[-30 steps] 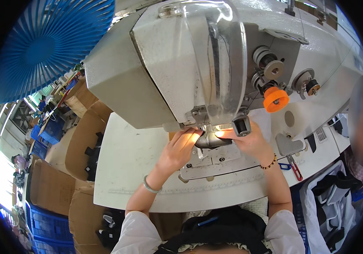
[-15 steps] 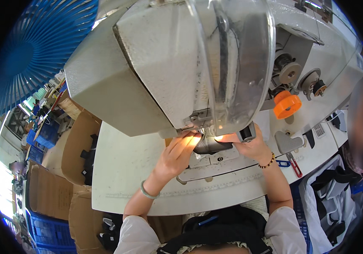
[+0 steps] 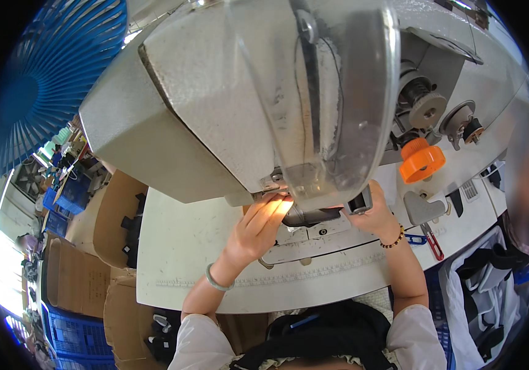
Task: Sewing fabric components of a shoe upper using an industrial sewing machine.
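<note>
A large pale grey sewing machine head (image 3: 215, 92) fills the upper middle. Under it, on the white table (image 3: 215, 296), lies a dark, glossy, curved workpiece (image 3: 312, 216); its material is unclear and its far side is hidden by the machine. My left hand (image 3: 255, 233) is closed at the workpiece's left end, fingers pressed together in the lamp light. Its fingertips reach under the machine head. At the right, my right hand (image 3: 376, 216) is beside a black-faced machine part (image 3: 360, 202), close to the workpiece's right end. That part hides most of its fingers.
An orange knob (image 3: 422, 160) and metal thread tensioners (image 3: 426, 108) project from the machine. Right of my hand lie a grey paddle-shaped piece (image 3: 423, 208) and red-handled tool (image 3: 434, 243). Cardboard boxes (image 3: 78, 277), a blue crate (image 3: 79, 333) and blue fan (image 3: 36, 86) stand left.
My right hand has drawn back from the workpiece toward the right, its lit fingertip no longer showing. My left hand stays at the left end. The view has shifted slightly.
</note>
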A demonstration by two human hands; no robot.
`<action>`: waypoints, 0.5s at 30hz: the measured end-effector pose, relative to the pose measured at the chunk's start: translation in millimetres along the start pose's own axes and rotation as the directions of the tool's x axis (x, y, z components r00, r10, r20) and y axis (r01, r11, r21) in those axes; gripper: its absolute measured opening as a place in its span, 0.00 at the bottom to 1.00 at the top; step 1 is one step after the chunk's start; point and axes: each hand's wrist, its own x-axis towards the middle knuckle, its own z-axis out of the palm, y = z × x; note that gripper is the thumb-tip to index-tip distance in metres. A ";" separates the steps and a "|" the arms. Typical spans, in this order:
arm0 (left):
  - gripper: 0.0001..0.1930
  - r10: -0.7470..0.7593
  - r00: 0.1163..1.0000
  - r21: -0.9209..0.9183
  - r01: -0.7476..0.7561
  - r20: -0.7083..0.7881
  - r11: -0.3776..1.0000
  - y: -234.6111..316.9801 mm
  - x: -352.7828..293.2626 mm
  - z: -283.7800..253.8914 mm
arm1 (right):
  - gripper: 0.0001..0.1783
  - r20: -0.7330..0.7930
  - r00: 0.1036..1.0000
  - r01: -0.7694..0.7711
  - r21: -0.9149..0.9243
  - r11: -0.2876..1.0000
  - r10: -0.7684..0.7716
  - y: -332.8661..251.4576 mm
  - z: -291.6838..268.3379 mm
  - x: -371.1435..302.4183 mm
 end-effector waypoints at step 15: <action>0.16 0.023 0.998 0.000 -0.023 -0.054 1.000 0.1 3.7 2.0 | 0.14 0.009 0.999 -0.041 0.005 0.999 0.041 5.8 -5.2 -3.3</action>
